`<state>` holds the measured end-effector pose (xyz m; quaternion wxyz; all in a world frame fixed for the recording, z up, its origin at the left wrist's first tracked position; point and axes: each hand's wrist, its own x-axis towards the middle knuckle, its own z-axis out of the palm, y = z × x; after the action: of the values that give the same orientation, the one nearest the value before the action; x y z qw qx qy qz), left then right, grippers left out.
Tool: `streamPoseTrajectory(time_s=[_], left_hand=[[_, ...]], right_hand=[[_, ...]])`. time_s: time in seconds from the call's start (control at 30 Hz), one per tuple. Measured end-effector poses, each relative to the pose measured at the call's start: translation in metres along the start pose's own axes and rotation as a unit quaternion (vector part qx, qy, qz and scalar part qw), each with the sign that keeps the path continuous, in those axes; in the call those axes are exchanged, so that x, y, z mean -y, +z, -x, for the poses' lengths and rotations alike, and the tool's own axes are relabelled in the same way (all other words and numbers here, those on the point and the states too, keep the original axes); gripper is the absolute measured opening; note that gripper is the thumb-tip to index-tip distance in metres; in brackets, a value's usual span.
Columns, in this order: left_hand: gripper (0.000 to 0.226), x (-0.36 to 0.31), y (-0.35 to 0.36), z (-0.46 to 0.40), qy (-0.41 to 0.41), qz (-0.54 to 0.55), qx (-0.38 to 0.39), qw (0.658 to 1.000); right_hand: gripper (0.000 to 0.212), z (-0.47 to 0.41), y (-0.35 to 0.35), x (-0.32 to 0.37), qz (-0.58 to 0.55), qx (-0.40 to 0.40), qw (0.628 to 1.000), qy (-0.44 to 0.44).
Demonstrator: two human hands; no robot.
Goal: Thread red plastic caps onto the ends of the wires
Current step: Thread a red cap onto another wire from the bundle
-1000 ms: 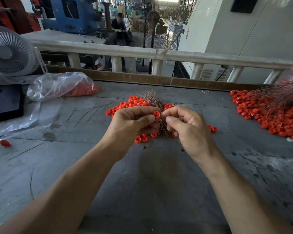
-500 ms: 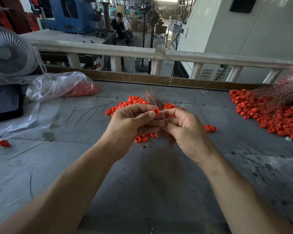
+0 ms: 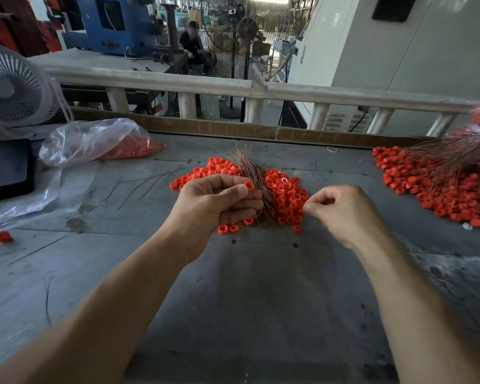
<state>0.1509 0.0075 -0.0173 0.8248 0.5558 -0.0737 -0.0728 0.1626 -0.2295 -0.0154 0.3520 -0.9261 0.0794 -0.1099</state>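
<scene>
On the grey tabletop (image 3: 233, 314), the left hand (image 3: 214, 206) pinches a red cap (image 3: 249, 186) between thumb and forefinger and grips a wire bundle (image 3: 257, 184). The right hand (image 3: 344, 214), apart to the right, has fingers curled with thumb and forefinger pressed together; any wire there is too thin to tell. Behind both lies a cap pile (image 3: 286, 195). Far right, capped wires (image 3: 441, 184); far left, a bag (image 3: 94, 142).

We have one wide-angle view, worn on the head, looking forward and down across the grey table (image 3: 233, 314), close over both forearms, facing the far railing (image 3: 344, 97).
</scene>
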Motion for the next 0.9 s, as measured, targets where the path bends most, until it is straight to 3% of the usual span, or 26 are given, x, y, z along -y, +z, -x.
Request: streamPoseTrajectory(time_s=[0.2,0.37,0.53,0.67,0.8,0.9], left_hand=[[0.025,0.001,0.001,0.0,-0.001,-0.001,-0.001,1.0],[0.02,0.001,0.0,0.001,0.0,-0.001,0.0,1.0],[0.017,0.001,0.001,0.0,0.002,-0.002,-0.006,1.0],[0.024,0.002,0.002,0.0,0.008,-0.007,-0.005,1.0],[0.033,0.003,0.003,0.0,0.01,-0.008,-0.005,1.0],[0.032,0.004,0.002,0.0,0.01,-0.012,-0.006,1.0]], right_hand=[[0.025,0.01,0.001,0.009,0.055,0.093,0.994,0.032],[0.018,0.011,0.005,0.011,0.078,0.104,0.991,0.013],[0.013,0.009,0.01,0.014,-0.102,0.084,0.991,-0.024],[0.008,0.014,0.011,0.025,-0.252,0.094,0.961,-0.067],[0.017,0.019,0.014,0.032,-0.348,0.095,0.925,-0.119],[0.009,0.023,0.018,0.035,-0.396,0.113,0.903,-0.125]])
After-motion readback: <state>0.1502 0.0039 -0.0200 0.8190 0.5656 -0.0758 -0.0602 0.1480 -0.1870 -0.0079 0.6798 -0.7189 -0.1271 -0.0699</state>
